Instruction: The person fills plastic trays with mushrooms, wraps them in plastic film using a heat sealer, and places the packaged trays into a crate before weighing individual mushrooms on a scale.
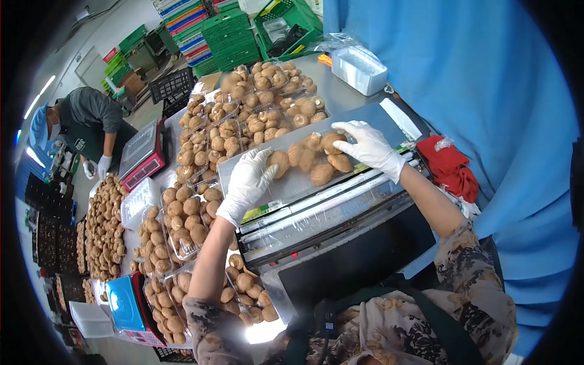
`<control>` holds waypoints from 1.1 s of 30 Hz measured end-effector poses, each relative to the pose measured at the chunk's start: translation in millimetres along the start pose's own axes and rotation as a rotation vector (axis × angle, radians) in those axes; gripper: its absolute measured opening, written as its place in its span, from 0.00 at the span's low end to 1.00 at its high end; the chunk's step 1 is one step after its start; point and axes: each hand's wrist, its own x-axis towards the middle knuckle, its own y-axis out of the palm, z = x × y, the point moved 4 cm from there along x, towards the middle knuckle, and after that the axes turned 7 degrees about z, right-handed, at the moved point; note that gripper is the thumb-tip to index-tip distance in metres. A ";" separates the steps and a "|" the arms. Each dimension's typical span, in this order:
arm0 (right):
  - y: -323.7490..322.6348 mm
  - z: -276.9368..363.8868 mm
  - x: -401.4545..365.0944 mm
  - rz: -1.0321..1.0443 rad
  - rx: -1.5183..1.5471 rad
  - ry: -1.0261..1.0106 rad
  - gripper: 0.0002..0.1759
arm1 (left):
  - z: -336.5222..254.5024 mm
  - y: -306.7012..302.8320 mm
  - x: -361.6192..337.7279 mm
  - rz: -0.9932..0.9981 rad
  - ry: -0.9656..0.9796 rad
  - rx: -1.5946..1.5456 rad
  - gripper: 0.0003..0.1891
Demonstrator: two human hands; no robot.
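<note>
A cluster of brown mushrooms lies on the clear-covered plate of a film-wrapping machine in front of me. At its left end, my left hand, in a white glove, has its fingers and thumb curved round a mushroom. My right hand, gloved in white too, grips the right end, thumb and forefinger either side of another mushroom. Whether a tray lies beneath the cluster cannot be made out. A white film roller runs along the plate's near edge.
Clear boxes of mushrooms crowd the table to the left, beside a blue-topped scale. A co-worker bends over a red scale. A white box, red cloth and blue curtain are at the right.
</note>
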 end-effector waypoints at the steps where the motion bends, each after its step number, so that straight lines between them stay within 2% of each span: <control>1: 4.2 0.6 3.5 0.090 0.041 -0.004 0.24 | -8.4 0.2 -5.0 -0.013 -0.058 -0.003 0.22; 3: 8.7 -2.1 5.8 0.085 0.043 -0.030 0.22 | -20.8 1.3 -7.7 -0.043 -0.174 0.037 0.26; 7: 9.2 -1.6 5.7 0.093 0.091 -0.070 0.21 | -40.8 0.1 -15.8 -0.172 -0.262 0.007 0.26; 13: 13.3 -5.4 6.1 0.081 0.120 -0.066 0.21 | -53.8 -2.9 -20.2 -0.089 -0.438 -0.180 0.26; 16: 13.8 -3.7 5.7 0.073 0.134 -0.046 0.21 | -63.7 -6.3 -17.5 -0.065 -0.343 0.056 0.27; 19: 14.6 -3.5 4.4 0.058 0.143 -0.052 0.21 | -60.3 -2.1 -19.5 -0.069 -0.359 -0.019 0.29; 22: 15.5 -4.8 4.7 0.054 0.132 -0.060 0.21 | -67.8 -4.8 -22.8 -0.072 -0.280 -0.085 0.28; 28: 12.4 -1.0 4.6 0.069 0.102 -0.062 0.20 | -57.8 14.1 -20.5 0.086 -0.207 -0.039 0.30; 31: 8.5 2.2 9.5 -0.067 0.101 -0.152 0.21 | -57.8 3.8 -23.7 -0.007 -0.280 -0.240 0.34; 33: 7.4 8.2 18.9 -0.018 0.056 -0.130 0.20 | -59.6 0.2 -16.5 -0.061 -0.199 -0.132 0.35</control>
